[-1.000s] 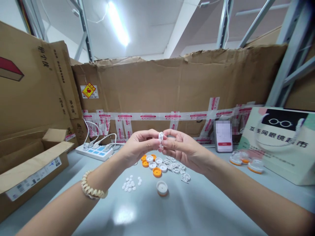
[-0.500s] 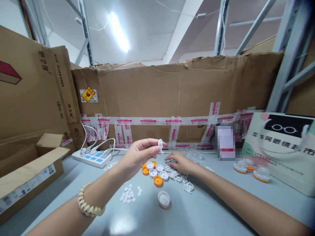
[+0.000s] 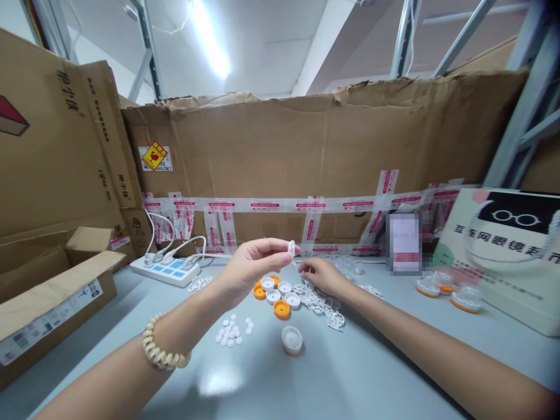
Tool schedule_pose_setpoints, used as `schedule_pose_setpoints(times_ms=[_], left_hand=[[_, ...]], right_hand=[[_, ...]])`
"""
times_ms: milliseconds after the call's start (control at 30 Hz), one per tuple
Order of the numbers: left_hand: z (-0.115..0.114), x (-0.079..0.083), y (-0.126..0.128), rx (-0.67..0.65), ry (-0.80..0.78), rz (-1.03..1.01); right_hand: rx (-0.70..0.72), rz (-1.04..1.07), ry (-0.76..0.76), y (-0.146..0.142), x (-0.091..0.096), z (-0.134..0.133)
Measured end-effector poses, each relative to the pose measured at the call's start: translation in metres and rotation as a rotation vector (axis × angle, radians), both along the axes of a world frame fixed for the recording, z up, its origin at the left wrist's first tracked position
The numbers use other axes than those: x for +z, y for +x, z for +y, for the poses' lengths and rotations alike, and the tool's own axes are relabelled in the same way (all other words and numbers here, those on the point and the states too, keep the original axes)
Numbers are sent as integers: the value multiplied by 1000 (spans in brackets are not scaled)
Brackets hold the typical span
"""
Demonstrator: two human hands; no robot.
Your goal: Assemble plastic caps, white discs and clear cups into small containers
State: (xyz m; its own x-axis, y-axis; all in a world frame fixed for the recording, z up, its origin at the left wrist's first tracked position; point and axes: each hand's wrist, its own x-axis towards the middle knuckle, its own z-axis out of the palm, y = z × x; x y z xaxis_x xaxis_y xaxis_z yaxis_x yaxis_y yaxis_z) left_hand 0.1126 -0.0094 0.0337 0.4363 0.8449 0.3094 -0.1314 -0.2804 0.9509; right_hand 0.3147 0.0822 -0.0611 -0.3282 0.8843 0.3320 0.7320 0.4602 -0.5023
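Observation:
My left hand [image 3: 251, 269] is raised above the table, pinching a small white plastic part [image 3: 291, 251] between thumb and forefinger. Just right of it, my right hand [image 3: 322, 276] rests low over a pile of white openwork plastic pieces [image 3: 312, 298]. Its fingers are curled together, and whatever they hold is hidden. Below the hands lie several round caps, some orange [image 3: 282, 310] and some white [image 3: 273, 297]. Nearer to me stands a round clear-and-orange case [image 3: 291, 339]. Small white discs [image 3: 228, 332] are spread to its left.
A power strip [image 3: 165, 271] with plugged cables sits at the back left, beside an open cardboard box [image 3: 56, 309]. A large taped carton [image 3: 262, 151] walls off the back. At right are round cases [image 3: 466, 298] and a paper bag [image 3: 503, 262].
My right hand has drawn its fingers in and shifted slightly up and right over the openwork pieces. My left hand still pinches the white part. The camera view has tilted slightly.

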Motion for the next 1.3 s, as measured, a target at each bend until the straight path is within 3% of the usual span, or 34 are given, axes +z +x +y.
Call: schedule_pose_setpoints(times_ms=[167,300,600,933,1067,1133,1300], left_hand=[[2,-1,-1,23,24,54],[2,-1,0,27,26,102],[2,-4,3,22,-2,120],[0,-7,6,-2,-25,136],[1,-10,9,21,-56,121],[1,-12,10,33,-76,130],[-2,-12,12,45,-87,149]], right_hand=[[-77,102,48,-2,25,-6],[-55,46,22,-2,41,-16],[71,-291,-81,3,32,-21],[22,-528,-25,2,36,-52],[-1,-645,83,2,39,-74],[52,-611,113,4,38,-79],[102,-273,-18,13,30,-76]])
